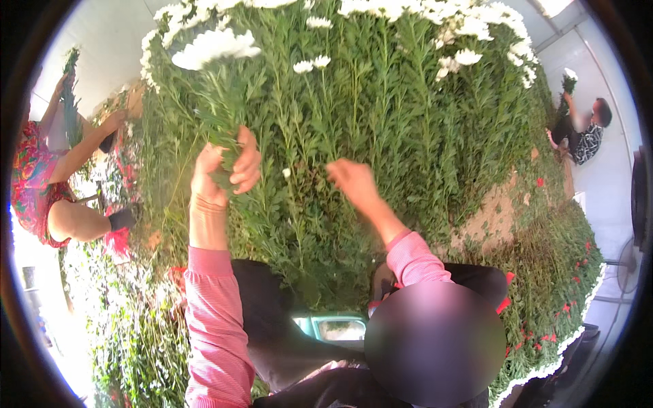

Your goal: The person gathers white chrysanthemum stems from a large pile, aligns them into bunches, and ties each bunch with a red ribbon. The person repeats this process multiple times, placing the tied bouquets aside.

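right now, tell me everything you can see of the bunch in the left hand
The bunch has large white blooms with narrow petals, clustered at the top, above fresh-looking green leaves and stems. It points toward the top of the picture, in front of the spread of leafy, white-topped flowers. The left hand grips its lower part, fingers curled around, with leaves showing between thumb and fingers. The stem count and lower ends cannot be made out.

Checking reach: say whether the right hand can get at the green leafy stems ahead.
Probably yes: the bare right hand, though blurred, looks empty, and the green leafy stems spread just past it, with nothing visible between.
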A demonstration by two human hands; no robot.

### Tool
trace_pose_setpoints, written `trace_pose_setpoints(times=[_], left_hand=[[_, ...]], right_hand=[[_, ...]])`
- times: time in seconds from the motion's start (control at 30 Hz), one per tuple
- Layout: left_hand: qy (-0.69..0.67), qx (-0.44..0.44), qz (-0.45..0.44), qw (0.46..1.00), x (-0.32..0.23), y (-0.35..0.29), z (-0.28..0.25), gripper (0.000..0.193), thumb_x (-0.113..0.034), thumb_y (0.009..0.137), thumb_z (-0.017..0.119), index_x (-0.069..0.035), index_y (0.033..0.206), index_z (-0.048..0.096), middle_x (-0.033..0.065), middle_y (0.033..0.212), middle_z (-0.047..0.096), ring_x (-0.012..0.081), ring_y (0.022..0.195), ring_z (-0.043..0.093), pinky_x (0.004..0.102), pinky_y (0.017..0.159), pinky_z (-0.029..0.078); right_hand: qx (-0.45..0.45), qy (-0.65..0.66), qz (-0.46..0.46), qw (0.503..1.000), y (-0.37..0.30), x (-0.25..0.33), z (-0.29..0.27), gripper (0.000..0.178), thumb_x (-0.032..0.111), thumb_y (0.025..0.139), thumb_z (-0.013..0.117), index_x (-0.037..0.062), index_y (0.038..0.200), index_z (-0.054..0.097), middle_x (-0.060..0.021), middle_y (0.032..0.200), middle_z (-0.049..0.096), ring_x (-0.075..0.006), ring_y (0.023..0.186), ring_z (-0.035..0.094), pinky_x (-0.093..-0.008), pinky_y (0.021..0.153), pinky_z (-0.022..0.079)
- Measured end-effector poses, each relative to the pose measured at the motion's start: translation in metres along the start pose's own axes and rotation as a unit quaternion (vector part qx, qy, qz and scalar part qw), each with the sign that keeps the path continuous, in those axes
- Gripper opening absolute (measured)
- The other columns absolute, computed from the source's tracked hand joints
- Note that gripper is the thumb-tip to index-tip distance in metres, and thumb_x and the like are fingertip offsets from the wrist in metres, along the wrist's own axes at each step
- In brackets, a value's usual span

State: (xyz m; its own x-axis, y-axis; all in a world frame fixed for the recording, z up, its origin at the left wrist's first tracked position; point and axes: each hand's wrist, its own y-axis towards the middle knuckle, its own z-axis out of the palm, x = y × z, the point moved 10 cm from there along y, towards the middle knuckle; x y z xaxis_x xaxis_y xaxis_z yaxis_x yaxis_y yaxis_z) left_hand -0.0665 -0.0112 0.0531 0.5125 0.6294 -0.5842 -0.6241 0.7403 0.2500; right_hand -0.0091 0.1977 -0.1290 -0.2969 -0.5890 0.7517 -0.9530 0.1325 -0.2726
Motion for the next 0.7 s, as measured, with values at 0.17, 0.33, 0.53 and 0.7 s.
trace_pose_setpoints(times=[0.17, 0.33, 0.53, 0.7], left_hand=[[0.020, -0.017, -0.004, 1.000, -0.010, -0.020, 0.003, 0.029, -0.029, 0.096, 0.064, -0.004, 0.103, 0.051, 0.0038, 0.071, 0.045, 0.0108, 0.052, 0.041, 0.0248, 0.038, 0.034], [0.112, -0.160, 0.056, 0.979, -0.026, -0.030, -0.032, 0.035, -0.032, 0.093, 0.064, -0.003, 0.111, 0.056, 0.0020, 0.072, 0.045, 0.0099, 0.053, 0.039, 0.0248, 0.040, 0.032], [-0.005, -0.331, 0.186, 0.925, -0.062, -0.091, -0.111, 0.023, -0.022, 0.102, 0.051, -0.003, 0.114, 0.056, 0.0002, 0.081, 0.045, 0.0124, 0.066, 0.039, 0.0261, 0.056, 0.032], [-0.038, -0.382, 0.199, 0.901, -0.060, -0.095, -0.142, 0.022, -0.021, 0.105, 0.045, -0.003, 0.113, 0.054, 0.0000, 0.080, 0.048, 0.0108, 0.064, 0.039, 0.0248, 0.054, 0.033]], right_hand=[[0.104, 0.012, 0.027, 0.994, -0.023, -0.014, 0.129, 0.053, 0.056, 0.094, 0.060, 0.0045, 0.102, 0.067, -0.0084, 0.088, 0.073, -0.0185, 0.078, 0.069, -0.0341, 0.071, 0.055], [0.207, 0.615, 0.153, 0.745, -0.084, 0.006, 0.156, 0.037, 0.037, 0.101, 0.053, 0.0023, 0.112, 0.060, -0.0050, 0.092, 0.067, -0.0158, 0.077, 0.065, -0.0343, 0.069, 0.055], [-0.282, 0.639, 0.009, 0.716, -0.129, -0.098, -0.150, 0.019, 0.029, 0.101, 0.054, 0.0098, 0.100, 0.054, 0.0035, 0.069, 0.045, -0.0071, 0.052, 0.043, -0.0237, 0.048, 0.042], [-0.493, -0.301, 0.194, 0.793, -0.271, -0.255, -0.430, 0.039, 0.032, 0.096, 0.059, -0.0004, 0.119, 0.061, -0.0155, 0.095, 0.069, -0.0265, 0.087, 0.066, -0.0392, 0.081, 0.054]])
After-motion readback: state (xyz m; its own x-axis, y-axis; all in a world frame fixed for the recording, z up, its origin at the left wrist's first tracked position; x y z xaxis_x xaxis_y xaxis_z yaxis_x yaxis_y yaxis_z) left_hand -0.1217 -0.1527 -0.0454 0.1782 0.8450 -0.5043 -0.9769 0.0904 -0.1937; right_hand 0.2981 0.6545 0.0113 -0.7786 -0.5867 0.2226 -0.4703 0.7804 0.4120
